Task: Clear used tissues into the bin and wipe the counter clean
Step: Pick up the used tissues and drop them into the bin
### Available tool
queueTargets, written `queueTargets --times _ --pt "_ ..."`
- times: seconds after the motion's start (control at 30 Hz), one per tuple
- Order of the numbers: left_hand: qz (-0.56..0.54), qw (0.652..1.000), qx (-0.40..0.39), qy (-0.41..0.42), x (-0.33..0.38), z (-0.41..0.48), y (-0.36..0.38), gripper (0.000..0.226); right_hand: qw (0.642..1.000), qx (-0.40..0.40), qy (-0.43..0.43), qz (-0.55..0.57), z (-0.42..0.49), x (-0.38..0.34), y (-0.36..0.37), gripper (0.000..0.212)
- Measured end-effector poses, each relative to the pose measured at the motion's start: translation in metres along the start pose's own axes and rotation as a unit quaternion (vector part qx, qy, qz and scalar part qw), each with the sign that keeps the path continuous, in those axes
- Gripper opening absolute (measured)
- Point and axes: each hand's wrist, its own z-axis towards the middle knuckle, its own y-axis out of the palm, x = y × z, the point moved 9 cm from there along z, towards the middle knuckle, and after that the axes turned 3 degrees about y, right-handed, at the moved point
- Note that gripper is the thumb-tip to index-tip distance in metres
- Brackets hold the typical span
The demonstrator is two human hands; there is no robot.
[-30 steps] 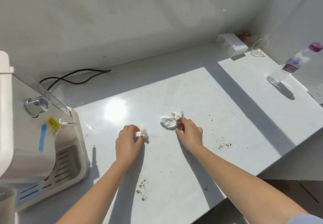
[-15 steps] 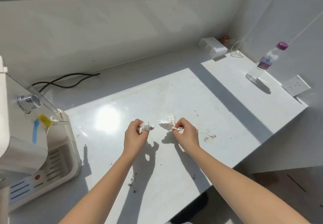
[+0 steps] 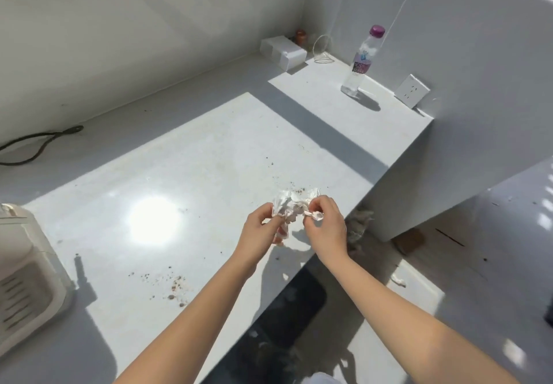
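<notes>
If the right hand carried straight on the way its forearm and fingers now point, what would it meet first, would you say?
The right hand points up and leftward, so it would first press into the crumpled tissues it already pinches, then the left hand's fingers. Depth is unclear.

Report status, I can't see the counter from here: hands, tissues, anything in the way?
Left hand and right hand both gripping tissues, lifted above counter. Brown crumbs on counter, unwiped. Nothing blocking.

You see the beige slotted plastic appliance [image 3: 27,276] and the black looped cable [image 3: 33,144] cut off at the left edge; the clear bottle's purple label [image 3: 360,65] is unreadable.
</notes>
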Motion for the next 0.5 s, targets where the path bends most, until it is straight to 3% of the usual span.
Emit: queueTargets --times 0.23,0.4,0.5 --pt "0.042 0.988 -0.135 -0.06 -0.037 -0.019 0.083 0.006 0.997 0.029 0.077 -0.003 -0.022 0.063 -0.031 0.046" --pt "0.029 0.991 -0.084 -0.1 -0.086 -0.034 0.092 0.018 0.993 0.032 0.114 -0.003 -0.052 0.109 -0.031 0.042" --pt "0.019 0.986 -0.062 -0.156 -0.133 -0.049 0.094 0.014 0.99 0.005 0.138 -0.015 -0.072 0.143 -0.015 0.038"
